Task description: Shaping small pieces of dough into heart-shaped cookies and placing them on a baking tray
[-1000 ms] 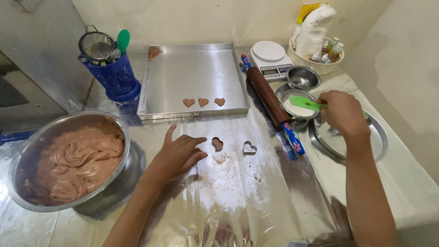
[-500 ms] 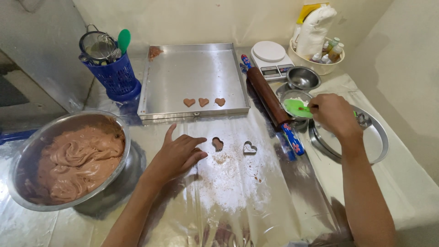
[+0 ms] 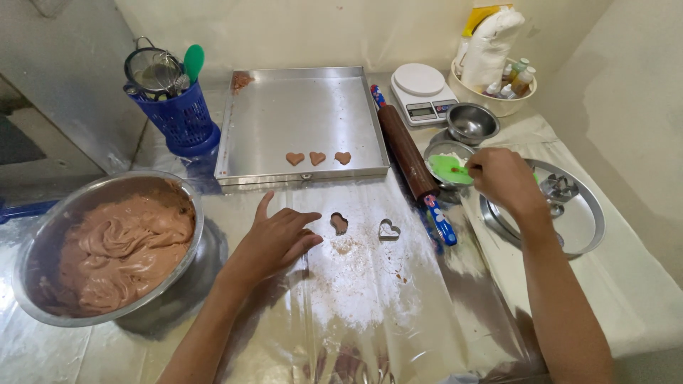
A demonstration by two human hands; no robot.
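Foil-lined surface [image 3: 370,313]: dough bowl [image 3: 43,213] at 9 o'clock, baking tray [image 3: 299,114] at 12, rolling pin [image 3: 405,153] at 2, floured centre.

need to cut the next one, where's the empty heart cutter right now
In the head view the empty heart cutter lies on the floured plastic sheet, right of the dough-filled cutter and left of the rolling pin.

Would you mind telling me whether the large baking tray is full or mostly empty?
Mostly empty. The baking tray holds only three heart-shaped dough pieces in a row near its front edge, plus a small brown smear in its back left corner.
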